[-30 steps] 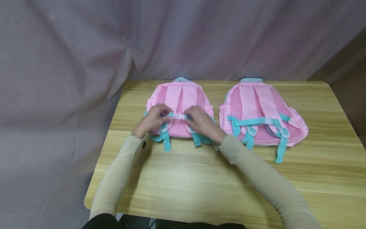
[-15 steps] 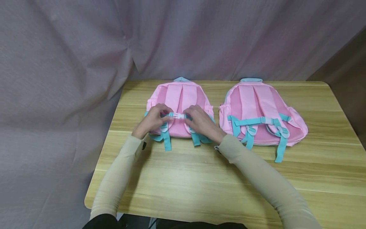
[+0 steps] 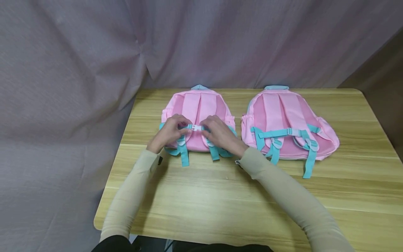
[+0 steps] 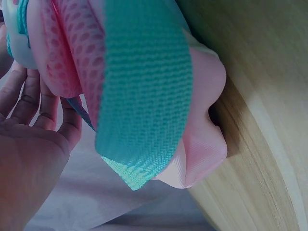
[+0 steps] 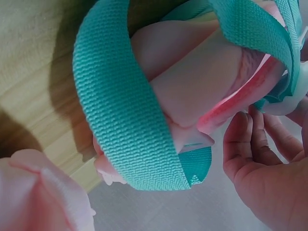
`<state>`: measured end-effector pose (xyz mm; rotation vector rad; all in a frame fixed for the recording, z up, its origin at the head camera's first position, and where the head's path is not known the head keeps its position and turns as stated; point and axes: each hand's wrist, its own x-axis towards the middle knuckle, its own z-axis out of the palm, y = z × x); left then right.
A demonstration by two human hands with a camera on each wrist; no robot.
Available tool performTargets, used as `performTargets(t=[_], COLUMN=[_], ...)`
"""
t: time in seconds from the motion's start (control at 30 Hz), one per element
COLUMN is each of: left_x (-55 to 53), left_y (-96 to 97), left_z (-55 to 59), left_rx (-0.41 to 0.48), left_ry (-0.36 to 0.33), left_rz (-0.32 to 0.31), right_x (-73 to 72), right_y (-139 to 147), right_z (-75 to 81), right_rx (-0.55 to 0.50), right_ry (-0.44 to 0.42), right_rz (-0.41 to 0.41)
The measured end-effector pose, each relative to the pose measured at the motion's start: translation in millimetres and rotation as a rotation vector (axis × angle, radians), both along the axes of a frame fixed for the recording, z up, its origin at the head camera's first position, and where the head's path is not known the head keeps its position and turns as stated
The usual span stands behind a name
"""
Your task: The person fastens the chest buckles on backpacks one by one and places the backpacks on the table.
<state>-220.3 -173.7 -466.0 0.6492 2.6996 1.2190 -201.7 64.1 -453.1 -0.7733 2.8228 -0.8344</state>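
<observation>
A pink backpack (image 3: 190, 105) lies straps-up in front of me, its teal webbing strap running across the shoulder straps. In the middle of that strap is a white side-release buckle (image 3: 196, 128), its two halves close together. My left hand (image 3: 170, 131) pinches the buckle's left end between thumb and fingers. From the other side my right hand (image 3: 221, 132) grips the right end, its fingers covering part of it. Teal webbing (image 4: 144, 82) fills the middle of the left wrist view. A looped teal strap (image 5: 120, 110) hangs beside the backpack in the right wrist view; the buckle's join is hidden there.
A second pink backpack (image 3: 286, 119) lies to the right, its teal cross strap (image 3: 273, 134) joined by a white buckle (image 3: 294, 132). Both bags rest near the back edge of the wooden table (image 3: 195, 196). A grey curtain (image 3: 201, 42) hangs behind.
The right hand has shifted slightly left toward the left hand, and less of the white buckle shows between them. The left hand has moved slightly right. Both keep their hold.
</observation>
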Motion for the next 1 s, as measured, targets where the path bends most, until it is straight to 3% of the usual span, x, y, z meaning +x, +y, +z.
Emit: performTargets(t=[1.0], left_x=[1.6], left_y=[5.6], left_z=[-1.5], left_rx=[-0.028], left_ry=[0.028], left_rz=[0.011], right_x=[-1.1], right_y=[0.7], right_z=[-0.7], right_rx=[-0.009], right_ry=[0.001], right_rz=[0.031])
